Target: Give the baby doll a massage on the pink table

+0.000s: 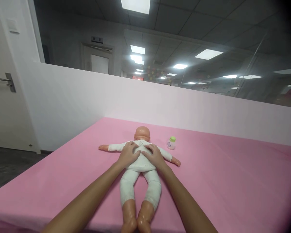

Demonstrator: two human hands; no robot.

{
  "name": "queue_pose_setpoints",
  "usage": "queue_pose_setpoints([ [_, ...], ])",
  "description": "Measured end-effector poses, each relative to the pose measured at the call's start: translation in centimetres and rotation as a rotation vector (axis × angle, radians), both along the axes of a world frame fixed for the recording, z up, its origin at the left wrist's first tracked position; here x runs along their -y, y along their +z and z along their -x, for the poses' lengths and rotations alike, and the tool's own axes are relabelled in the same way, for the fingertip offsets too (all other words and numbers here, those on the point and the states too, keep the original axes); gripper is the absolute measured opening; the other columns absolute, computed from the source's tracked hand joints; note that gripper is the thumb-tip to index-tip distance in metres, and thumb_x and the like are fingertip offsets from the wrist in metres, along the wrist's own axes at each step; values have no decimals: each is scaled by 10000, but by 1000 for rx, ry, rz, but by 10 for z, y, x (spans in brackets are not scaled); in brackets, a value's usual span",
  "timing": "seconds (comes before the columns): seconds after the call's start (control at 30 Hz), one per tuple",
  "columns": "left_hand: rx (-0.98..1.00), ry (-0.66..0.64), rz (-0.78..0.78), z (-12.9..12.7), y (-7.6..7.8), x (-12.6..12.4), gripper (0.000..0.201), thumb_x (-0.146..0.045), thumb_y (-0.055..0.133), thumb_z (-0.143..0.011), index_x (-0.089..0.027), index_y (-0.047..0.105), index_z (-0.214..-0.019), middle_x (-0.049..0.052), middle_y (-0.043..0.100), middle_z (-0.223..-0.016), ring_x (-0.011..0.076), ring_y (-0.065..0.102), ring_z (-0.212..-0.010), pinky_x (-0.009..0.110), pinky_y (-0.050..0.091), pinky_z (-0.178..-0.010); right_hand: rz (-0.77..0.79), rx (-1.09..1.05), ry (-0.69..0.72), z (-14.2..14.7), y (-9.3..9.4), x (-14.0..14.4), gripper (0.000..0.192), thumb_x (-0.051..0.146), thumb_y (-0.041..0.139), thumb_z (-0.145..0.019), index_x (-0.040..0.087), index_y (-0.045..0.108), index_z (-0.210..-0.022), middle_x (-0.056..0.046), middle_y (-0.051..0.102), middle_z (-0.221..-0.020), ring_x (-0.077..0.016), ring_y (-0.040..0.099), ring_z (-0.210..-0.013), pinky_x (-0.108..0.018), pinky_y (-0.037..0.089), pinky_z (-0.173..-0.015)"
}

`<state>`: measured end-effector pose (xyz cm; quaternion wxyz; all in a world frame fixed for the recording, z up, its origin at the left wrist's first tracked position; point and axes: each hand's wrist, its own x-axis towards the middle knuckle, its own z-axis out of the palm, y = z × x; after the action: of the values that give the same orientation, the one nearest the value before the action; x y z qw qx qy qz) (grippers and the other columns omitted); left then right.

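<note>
A baby doll (142, 165) with a white cloth body lies face down on a pink-covered table, its head at the far end and its feet toward me. Its arms are spread out to both sides. On the left of its upper back rests my left hand (130, 153), fingers spread and slightly bent. My right hand (155, 155) lies on the right side of the back in the same way, its fingers apart. Neither hand grips anything. Beyond the doll's right-side arm stands a small clear bottle (171, 143) with a green cap.
The pink table cover (223, 181) spreads widely to the right and ends at a low white wall (140, 100) topped by a window. At the left are a door (9, 97) with a metal handle and dark floor (5, 165) beside the table's edge.
</note>
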<state>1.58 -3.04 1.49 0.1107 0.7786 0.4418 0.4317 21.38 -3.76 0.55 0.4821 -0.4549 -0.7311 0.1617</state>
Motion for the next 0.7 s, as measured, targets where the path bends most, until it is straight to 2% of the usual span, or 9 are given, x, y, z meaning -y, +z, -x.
queue_pose_setpoints([
  [0.13, -2, 17, -15, -1, 4, 3, 53, -275, 636, -841, -223, 622, -846, 46, 627, -931, 272, 569, -971, 452, 477, -907, 15, -19, 37, 2, 4, 2, 134, 358, 652, -857, 227, 673, -866, -25, 697, -915, -238, 641, -897, -403, 514, -852],
  [0.23, 19, 30, -26, -2, 4, 3, 40, -256, 637, -838, -221, 625, -821, 44, 622, -916, 266, 569, -969, 446, 476, -907, 2, -8, 2, 3, 4, 2, 114, 341, 663, -846, 227, 660, -844, -20, 688, -903, -233, 634, -888, -401, 508, -847],
  [0.4, 36, 23, -22, -1, -3, 0, 154, -263, 647, -849, -233, 699, -992, 55, 633, -1011, 275, 565, -1080, 461, 460, -1000, -20, -2, -31, 1, -1, 3, 269, 382, 696, -846, 261, 701, -1086, -61, 678, -1176, -275, 603, -1137, -458, 471, -1021],
  [0.47, 24, 21, -18, -1, -5, -2, 196, -275, 651, -853, -234, 702, -1038, 55, 634, -1037, 275, 567, -1092, 464, 460, -1015, -12, 14, -34, 0, -2, 1, 326, 387, 690, -853, 266, 697, -1156, -72, 674, -1224, -287, 593, -1177, -480, 455, -1055],
  [0.57, 9, 21, -13, 0, -7, -3, 231, -290, 656, -852, -235, 696, -1073, 55, 635, -1064, 277, 576, -1102, 466, 471, -1020, 19, 45, -39, -1, -2, -1, 330, 376, 690, -849, 254, 710, -1154, -80, 693, -1197, -297, 608, -1159, -500, 454, -1059],
  [0.7, 35, 68, -54, -1, -9, -3, 469, -293, 674, -833, -219, 612, -1292, 90, 614, -1252, 290, 561, -1217, 483, 444, -1090, 0, 54, -43, 1, 1, 4, 290, 372, 680, -856, 251, 714, -1117, -71, 692, -1186, -290, 614, -1150, -488, 460, -1059],
])
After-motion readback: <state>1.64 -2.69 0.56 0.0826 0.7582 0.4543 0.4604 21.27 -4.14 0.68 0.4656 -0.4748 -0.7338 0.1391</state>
